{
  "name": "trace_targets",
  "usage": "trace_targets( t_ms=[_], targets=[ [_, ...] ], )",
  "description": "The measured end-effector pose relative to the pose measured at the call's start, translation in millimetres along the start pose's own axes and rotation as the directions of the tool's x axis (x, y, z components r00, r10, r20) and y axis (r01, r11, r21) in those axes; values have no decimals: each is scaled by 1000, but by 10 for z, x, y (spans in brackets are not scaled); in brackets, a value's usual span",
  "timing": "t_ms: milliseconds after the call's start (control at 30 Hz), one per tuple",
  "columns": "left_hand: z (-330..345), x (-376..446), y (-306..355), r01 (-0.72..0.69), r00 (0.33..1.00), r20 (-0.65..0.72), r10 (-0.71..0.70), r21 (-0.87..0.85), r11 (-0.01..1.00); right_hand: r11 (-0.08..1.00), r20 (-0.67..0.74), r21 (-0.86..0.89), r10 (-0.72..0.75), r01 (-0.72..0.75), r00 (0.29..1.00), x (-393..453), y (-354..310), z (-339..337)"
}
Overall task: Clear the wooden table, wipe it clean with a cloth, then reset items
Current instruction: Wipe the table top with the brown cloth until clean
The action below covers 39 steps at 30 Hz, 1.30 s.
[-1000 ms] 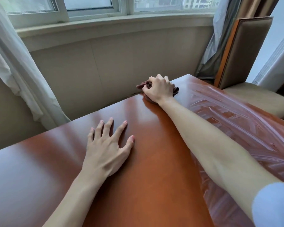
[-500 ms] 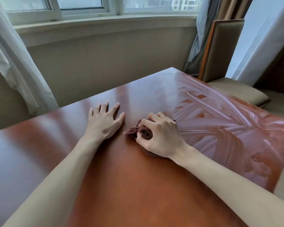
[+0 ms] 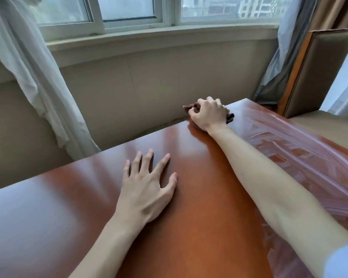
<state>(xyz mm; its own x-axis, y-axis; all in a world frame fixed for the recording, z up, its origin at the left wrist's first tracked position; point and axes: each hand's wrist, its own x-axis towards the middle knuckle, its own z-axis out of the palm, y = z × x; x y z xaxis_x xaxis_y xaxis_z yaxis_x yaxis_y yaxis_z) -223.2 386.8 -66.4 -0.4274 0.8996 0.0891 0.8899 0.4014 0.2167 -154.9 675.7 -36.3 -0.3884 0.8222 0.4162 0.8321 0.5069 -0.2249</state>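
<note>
A: Start at the left; what stands behind the wooden table (image 3: 199, 227)?

B: A sheer white curtain (image 3: 34, 77) hangs down past the table's far-left edge; behind it runs a beige wall (image 3: 149, 81) under a pale sill, with a white-framed window (image 3: 129, 15) above showing buildings outside.

A: And the surface itself?

B: Glossy reddish-brown wood; the left half mirrors the window light in soft pale patches; the right side carries wet, streaky smears (image 3: 301, 157) running from the far edge toward the near-right corner.

A: Where are the hands?

B: The left hand (image 3: 147, 189) lies flat on the middle of the table, palm down, fingers straight and spread apart, holding nothing; the right hand (image 3: 209, 114) reaches out to the far edge, near the far-right corner, its fingers curled tight around a dark brown cloth (image 3: 191, 108) and pressing it onto the wood.

A: How much of the cloth shows?

B: Only bunched bits poking out on either side of the fist; the rest is hidden beneath the hand.

A: And to the right?

B: A grey-blue drape (image 3: 285, 47) beside a tan one in the corner; a padded chair (image 3: 317, 73) with an orange-wood frame stands just beyond the table's right edge, its seat cushion beside the wet streaks.
</note>
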Motion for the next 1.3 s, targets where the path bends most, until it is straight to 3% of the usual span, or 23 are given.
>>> trace_targets(
  t_ms=[133,367,600,700,900,1133,1233,1300],
  targets=[
    [-29,0,7,2,1000,26,-2,-9,1000,1000,29,-14,-3,4,1000,-187,32,-80],
    [-29,4,-3,-20,999,41,20,-6,1000,989,107,-36,-138,142,985,-1733,-92,-843],
    [-60,-21,11,-31,998,56,31,-4,1000,971,18,-14,-237,238,971,-3045,-134,-1378],
    [-44,-15,-5,-40,998,54,41,-13,999,982,49,21,-191,190,980,-2808,-116,-1290],
    [-30,-9,-21,-46,997,59,48,-25,999,999,121,20,-51,49,991,-1438,-11,-718],
    [-22,9,2,-19,1000,-2,19,18,1000,998,38,0,62,-62,997,16,-80,6],
    [-27,-4,11,-8,1000,10,8,7,1000,992,34,10,123,-124,992,122,-227,89],
    [-62,-7,17,-3,1000,22,3,-26,1000,997,43,65,49,-52,998,-132,-373,5]
  ],
)
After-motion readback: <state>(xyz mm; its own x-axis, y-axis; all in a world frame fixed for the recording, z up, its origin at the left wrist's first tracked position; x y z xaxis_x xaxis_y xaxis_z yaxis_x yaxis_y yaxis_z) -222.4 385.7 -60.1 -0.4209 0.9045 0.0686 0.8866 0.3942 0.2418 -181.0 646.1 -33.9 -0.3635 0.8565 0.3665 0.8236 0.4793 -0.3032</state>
